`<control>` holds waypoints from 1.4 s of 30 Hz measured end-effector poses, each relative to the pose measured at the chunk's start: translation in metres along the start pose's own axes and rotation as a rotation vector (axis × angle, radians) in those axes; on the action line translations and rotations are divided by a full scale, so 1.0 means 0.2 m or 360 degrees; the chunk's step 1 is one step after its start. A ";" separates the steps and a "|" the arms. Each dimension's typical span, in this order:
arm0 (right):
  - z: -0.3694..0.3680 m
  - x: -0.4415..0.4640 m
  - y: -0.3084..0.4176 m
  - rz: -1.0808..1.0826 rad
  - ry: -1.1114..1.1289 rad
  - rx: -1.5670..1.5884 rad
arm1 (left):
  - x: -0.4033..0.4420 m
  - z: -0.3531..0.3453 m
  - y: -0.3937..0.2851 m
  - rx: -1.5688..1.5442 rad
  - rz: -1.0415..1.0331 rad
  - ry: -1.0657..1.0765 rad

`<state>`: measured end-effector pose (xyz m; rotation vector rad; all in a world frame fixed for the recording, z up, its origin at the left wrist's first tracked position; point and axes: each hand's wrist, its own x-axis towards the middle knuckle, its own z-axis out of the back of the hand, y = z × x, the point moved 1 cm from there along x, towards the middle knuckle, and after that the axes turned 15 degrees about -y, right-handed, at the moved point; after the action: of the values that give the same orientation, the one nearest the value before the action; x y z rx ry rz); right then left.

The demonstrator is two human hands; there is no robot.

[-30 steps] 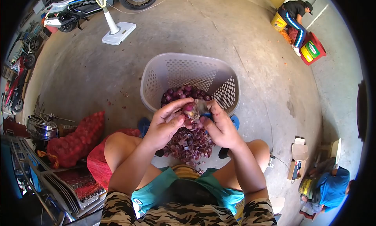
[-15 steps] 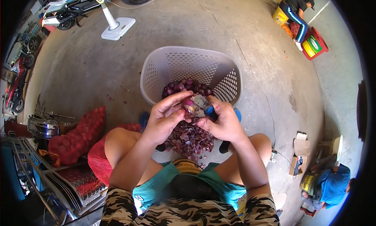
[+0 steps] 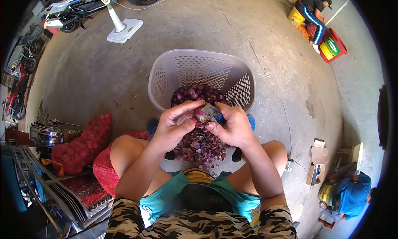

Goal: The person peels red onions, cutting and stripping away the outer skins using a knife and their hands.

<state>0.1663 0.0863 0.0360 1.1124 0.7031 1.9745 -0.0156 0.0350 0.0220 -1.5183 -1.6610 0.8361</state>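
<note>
No text is legible, even the label (image 3: 330, 49) on the red bucket (image 3: 341, 49).

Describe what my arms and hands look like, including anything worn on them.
Your left hand and right hand are bare, with no gloves, watch or bracelet visible. The forearms are uncovered below short camouflage sleeves patterned in black and tan.

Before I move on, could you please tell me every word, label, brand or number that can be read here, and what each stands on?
No text can be read with certainty.
Red bucket: green-and-yellow label, its lettering too small to read.
Yellow bucket: reddish markings, too small to read.
Motorcycle: side lettering, too blurred to read.
Grey-and-blue tool in the right hand: no lettering I can make out.
</note>
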 end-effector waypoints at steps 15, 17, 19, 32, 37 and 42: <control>-0.03 -0.02 -0.02 -0.0142 0.0068 0.0135 | 0.00 -0.01 0.04 0.0115 -0.0147 -0.0066; -0.03 -0.03 -0.02 -0.0169 0.0077 0.0169 | -0.01 -0.01 0.05 0.0147 -0.0236 -0.0100; -0.05 -0.02 -0.03 -0.0168 0.0071 0.0246 | -0.01 -0.01 0.06 0.0122 -0.0188 -0.0127; -0.05 -0.02 0.04 -0.0491 0.0207 0.0491 | 0.00 -0.02 0.07 0.0124 -0.0391 -0.0148; -0.04 -0.02 0.02 -0.0390 0.0197 0.0527 | -0.01 -0.06 0.07 0.0004 -0.0335 -0.0219; -0.11 -0.05 -0.02 -0.0383 0.0099 0.0720 | -0.01 -0.06 0.05 0.0142 -0.0446 -0.0157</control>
<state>0.1527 0.0782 0.0182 1.1602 1.2993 1.6927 -0.0009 0.0331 0.0197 -1.1657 -1.8307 0.8305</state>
